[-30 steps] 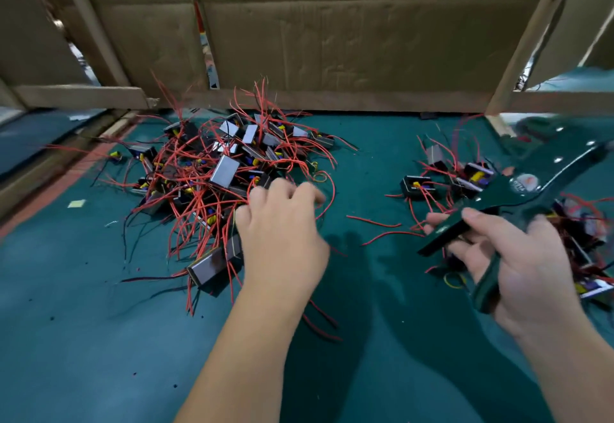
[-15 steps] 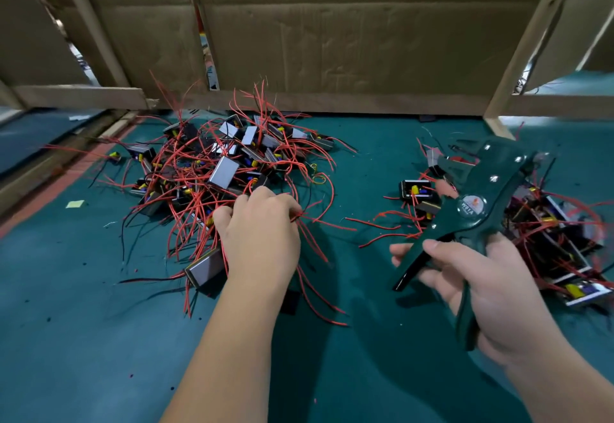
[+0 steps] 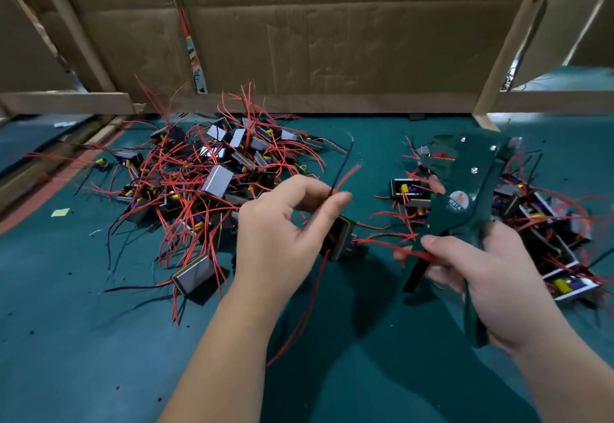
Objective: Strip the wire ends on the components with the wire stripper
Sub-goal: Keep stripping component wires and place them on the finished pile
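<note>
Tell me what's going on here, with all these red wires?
A person is working at a green table on small wired components. The left hand pinches two wires, red and dark, of one component, which hangs below the pinch. The right hand grips the green wire stripper, head up, not yet on those wires. A big tangled pile lies to the left, a smaller pile to the right behind the stripper.

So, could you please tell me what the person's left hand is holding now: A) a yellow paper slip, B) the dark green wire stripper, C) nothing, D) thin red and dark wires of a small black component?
D: the left hand pinches the thin red and dark wires above the small black component; the right hand grips the dark green wire stripper.
</note>
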Tool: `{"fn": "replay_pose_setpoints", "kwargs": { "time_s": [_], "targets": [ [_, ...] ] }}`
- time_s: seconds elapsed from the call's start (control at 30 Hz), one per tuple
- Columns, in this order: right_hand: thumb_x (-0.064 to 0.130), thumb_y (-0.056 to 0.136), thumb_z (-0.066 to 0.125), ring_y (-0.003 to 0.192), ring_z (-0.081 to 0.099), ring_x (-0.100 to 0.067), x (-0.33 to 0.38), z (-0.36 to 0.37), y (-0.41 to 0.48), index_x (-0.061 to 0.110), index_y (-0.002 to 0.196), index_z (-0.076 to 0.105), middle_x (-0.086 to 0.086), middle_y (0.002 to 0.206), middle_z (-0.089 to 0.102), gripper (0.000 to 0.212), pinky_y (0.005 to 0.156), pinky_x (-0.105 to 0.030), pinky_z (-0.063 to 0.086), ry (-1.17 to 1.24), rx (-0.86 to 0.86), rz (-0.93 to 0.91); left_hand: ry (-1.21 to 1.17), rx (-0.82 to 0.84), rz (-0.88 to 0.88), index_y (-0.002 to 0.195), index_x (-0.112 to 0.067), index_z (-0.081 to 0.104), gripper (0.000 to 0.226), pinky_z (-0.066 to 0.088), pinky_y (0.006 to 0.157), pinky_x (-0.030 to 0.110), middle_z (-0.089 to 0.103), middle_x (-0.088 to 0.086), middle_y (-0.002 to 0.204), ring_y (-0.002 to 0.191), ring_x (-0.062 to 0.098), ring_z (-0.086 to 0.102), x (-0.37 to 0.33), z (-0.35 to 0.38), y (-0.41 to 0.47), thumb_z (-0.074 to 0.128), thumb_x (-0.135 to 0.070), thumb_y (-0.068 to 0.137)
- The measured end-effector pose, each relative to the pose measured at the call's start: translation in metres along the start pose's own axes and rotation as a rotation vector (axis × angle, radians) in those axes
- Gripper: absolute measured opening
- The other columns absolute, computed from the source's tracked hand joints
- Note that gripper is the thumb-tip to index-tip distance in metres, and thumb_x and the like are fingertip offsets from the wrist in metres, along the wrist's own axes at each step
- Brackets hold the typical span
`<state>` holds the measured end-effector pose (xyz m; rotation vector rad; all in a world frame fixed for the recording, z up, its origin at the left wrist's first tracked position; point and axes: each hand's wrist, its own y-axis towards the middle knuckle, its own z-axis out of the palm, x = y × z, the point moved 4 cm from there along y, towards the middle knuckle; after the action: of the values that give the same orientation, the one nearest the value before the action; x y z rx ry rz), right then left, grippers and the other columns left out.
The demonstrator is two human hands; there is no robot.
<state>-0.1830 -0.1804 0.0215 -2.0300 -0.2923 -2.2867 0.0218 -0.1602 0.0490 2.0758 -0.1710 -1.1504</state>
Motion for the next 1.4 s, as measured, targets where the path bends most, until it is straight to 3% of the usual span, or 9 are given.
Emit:
{"fn": "replay_pose_setpoints", "kwargs": {
  "time_s": [0.2, 0.3, 0.4, 0.47, 0.73, 0.9, 1.03, 1.23, 1.4],
  "targets": [
    [0.014, 0.073, 0.065, 0.089, 0.07, -0.03, 0.013, -0.001, -0.005, 0.013, 0.098, 0.064, -0.009, 0.089, 0.073, 0.025, 0.084, -0.045, 0.053, -0.097, -0.105, -0.258, -0.433, 0.025, -0.165, 0.105, -0.023, 0.066, 0.019, 0.049, 0.072, 0.013, 0.073, -0.005, 0.08, 0.079, 0.004, 0.07, 0.001, 0.006, 0.001, 0.056, -0.013, 0.091],
    [0.021, 0.075, 0.065, 0.088, 0.068, -0.041, 0.02, 0.001, -0.009, 0.024, 0.108, 0.067, -0.003, 0.088, 0.071, 0.033, 0.084, -0.06, 0.051, 0.026, -0.076, -0.343, -0.538, 0.052, -0.265, 0.082, -0.01, 0.06, 0.025, 0.05, 0.066, 0.024, 0.067, -0.003, 0.077, 0.063, 0.009, 0.064, 0.007, 0.01, 0.002, 0.043, -0.018, 0.099],
    [0.014, 0.079, 0.068, 0.085, 0.067, -0.046, 0.022, 0.004, -0.01, 0.025, 0.132, 0.057, -0.03, 0.077, 0.055, 0.055, 0.079, -0.054, 0.054, 0.227, -0.003, -0.296, -0.568, 0.13, -0.329, 0.066, -0.017, 0.059, 0.041, 0.049, 0.066, 0.028, 0.063, 0.003, 0.078, 0.051, 0.012, 0.056, 0.011, 0.014, 0.002, 0.038, -0.024, 0.101],
    [0.006, 0.081, 0.058, 0.083, 0.068, -0.046, 0.023, 0.003, -0.009, 0.026, 0.132, 0.056, -0.04, 0.071, 0.037, 0.055, 0.073, -0.052, 0.056, 0.237, -0.038, -0.256, -0.513, 0.223, -0.349, 0.061, -0.026, 0.061, 0.042, 0.05, 0.069, 0.03, 0.061, 0.004, 0.069, 0.048, 0.012, 0.056, 0.012, 0.018, 0.001, 0.041, -0.03, 0.096],
    [-0.006, 0.089, 0.044, 0.071, 0.068, -0.04, 0.018, -0.01, 0.0, 0.014, 0.121, 0.059, -0.013, 0.079, 0.065, 0.04, 0.061, -0.048, 0.057, 0.202, -0.12, -0.067, 0.131, 0.77, -0.209, 0.084, -0.019, 0.056, 0.025, 0.046, 0.056, 0.027, 0.058, -0.004, 0.073, 0.051, 0.014, 0.058, 0.012, 0.046, -0.025, 0.041, -0.03, 0.101],
    [-0.005, 0.088, 0.045, 0.066, 0.068, -0.04, 0.019, -0.021, 0.003, 0.001, 0.11, 0.057, -0.017, 0.077, 0.058, 0.026, 0.059, -0.049, 0.056, 0.192, -0.107, 0.093, 0.472, 0.495, -0.284, 0.086, -0.014, 0.058, 0.036, 0.049, 0.074, 0.041, 0.064, 0.007, 0.078, 0.084, 0.033, 0.06, 0.024, 0.027, -0.014, 0.037, -0.04, 0.099],
    [0.008, 0.069, 0.06, 0.065, 0.067, -0.042, 0.021, -0.03, 0.003, -0.012, 0.12, 0.047, -0.029, 0.083, 0.057, 0.056, 0.057, -0.048, 0.057, 0.137, -0.075, 0.21, 0.553, 0.359, -0.453, 0.078, -0.014, 0.053, 0.037, 0.046, 0.068, 0.039, 0.062, 0.011, 0.078, 0.078, 0.036, 0.057, 0.034, 0.014, -0.011, 0.037, -0.039, 0.099],
    [0.032, 0.044, 0.074, 0.067, 0.069, -0.041, 0.019, -0.025, -0.005, 0.012, 0.11, 0.065, -0.032, 0.085, 0.068, 0.069, 0.065, -0.05, 0.059, -0.138, 0.149, 0.483, 0.571, 0.367, -0.454, 0.084, -0.014, 0.058, 0.036, 0.047, 0.07, 0.039, 0.064, 0.011, 0.082, 0.08, 0.035, 0.057, 0.037, 0.015, -0.011, 0.036, -0.038, 0.099],
    [0.016, 0.053, 0.083, 0.063, 0.065, -0.041, 0.006, 0.023, -0.011, 0.002, 0.117, 0.06, -0.033, 0.099, 0.065, 0.069, 0.061, -0.05, 0.057, 0.22, 0.406, 0.571, 0.532, 0.37, -0.494, 0.088, -0.016, 0.062, 0.037, 0.052, 0.077, 0.041, 0.067, 0.009, 0.083, 0.083, 0.034, 0.062, 0.037, 0.013, -0.011, 0.037, -0.039, 0.099]
  ]
}}
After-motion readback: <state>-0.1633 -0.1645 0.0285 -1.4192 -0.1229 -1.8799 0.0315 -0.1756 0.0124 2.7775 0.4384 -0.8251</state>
